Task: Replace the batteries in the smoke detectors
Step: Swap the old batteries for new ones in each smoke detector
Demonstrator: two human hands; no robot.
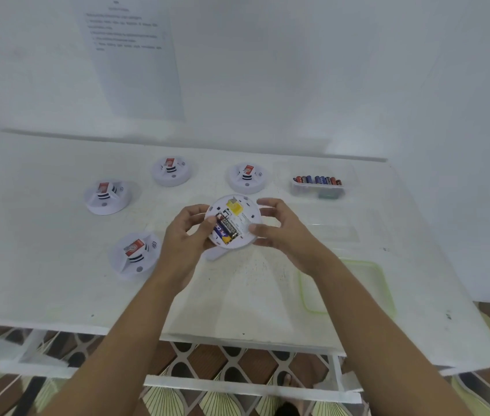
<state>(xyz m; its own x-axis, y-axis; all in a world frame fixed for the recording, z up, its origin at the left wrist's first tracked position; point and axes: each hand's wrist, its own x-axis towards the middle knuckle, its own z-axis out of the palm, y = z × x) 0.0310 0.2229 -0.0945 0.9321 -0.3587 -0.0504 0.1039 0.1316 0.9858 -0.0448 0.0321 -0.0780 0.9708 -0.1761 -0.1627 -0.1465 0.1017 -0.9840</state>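
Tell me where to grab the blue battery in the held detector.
Pinch the blue battery at its upper-left end, by the fingertips of the left hand, coming from above. It lies flat in the detector against a black battery, so its long sides are likely blocked.

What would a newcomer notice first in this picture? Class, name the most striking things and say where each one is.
At the centre, the left hand and right hand hold an opened smoke detector above the white table, its batteries showing. On the table to the left and behind sit four more smoke detectors. A clear tray of loose batteries stands at the far right.
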